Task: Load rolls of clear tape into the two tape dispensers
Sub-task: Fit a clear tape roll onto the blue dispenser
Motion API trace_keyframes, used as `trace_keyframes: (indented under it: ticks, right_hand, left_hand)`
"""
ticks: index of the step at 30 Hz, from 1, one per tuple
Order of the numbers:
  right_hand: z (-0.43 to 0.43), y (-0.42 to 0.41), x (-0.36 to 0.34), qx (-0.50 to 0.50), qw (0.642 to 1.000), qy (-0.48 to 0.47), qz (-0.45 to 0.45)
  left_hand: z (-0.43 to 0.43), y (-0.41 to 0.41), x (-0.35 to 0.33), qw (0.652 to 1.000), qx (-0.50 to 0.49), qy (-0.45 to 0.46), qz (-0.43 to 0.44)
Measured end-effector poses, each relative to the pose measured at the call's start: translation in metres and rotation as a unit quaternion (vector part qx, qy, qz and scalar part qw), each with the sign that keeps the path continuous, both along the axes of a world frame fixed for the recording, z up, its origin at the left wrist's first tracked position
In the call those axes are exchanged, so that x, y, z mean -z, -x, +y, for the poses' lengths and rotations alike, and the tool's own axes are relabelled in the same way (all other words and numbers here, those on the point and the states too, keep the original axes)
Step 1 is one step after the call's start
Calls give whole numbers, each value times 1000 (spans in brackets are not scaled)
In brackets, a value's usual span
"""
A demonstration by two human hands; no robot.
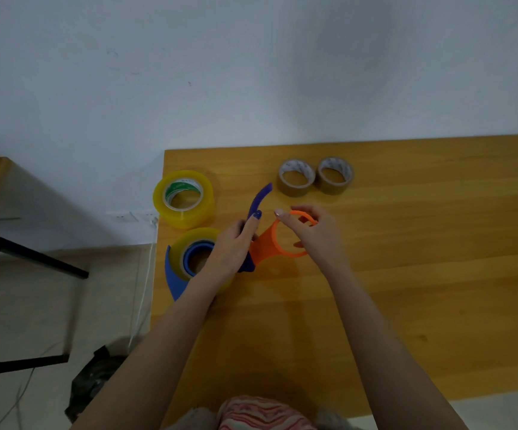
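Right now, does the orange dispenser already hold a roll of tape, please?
No: the orange dispenser has an empty ring, with the table showing through.

Plain indoor room, office or home unclear: bare white wall (251,72), wooden tabletop (422,259), wall sockets (133,216), tiled floor (34,305).

Blue plastic tape dispenser (172,271): middle under left hand (233,246). Wooden counter (437,274): cut by right edge. Far yellowish clear tape roll (189,218): print unreadable.
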State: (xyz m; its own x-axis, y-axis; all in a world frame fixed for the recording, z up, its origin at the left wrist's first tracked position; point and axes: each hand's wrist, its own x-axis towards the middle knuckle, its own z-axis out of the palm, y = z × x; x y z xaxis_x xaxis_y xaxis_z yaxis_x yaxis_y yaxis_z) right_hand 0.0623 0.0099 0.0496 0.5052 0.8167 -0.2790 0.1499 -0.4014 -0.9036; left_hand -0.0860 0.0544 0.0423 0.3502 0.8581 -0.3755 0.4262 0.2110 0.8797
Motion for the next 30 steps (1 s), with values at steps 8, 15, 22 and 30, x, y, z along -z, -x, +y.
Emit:
trace_keyframes:
  ticks: [8, 15, 22, 30]
  right_hand:
    - [65, 45, -10, -110, 992, -19, 57]
    - [134, 81, 20, -139, 985, 94, -49]
    - [175, 109, 60, -202, 953, 190, -120]
    - [187, 123, 80, -127, 950, 183, -219]
  left_hand:
    - [26, 56, -12, 986, -136, -96, 21]
    - [55, 113, -7, 964, -231, -122, 55]
    - [53, 138, -2, 960, -267, -85, 27]
    - [45, 172, 12, 957, -286, -47, 18]
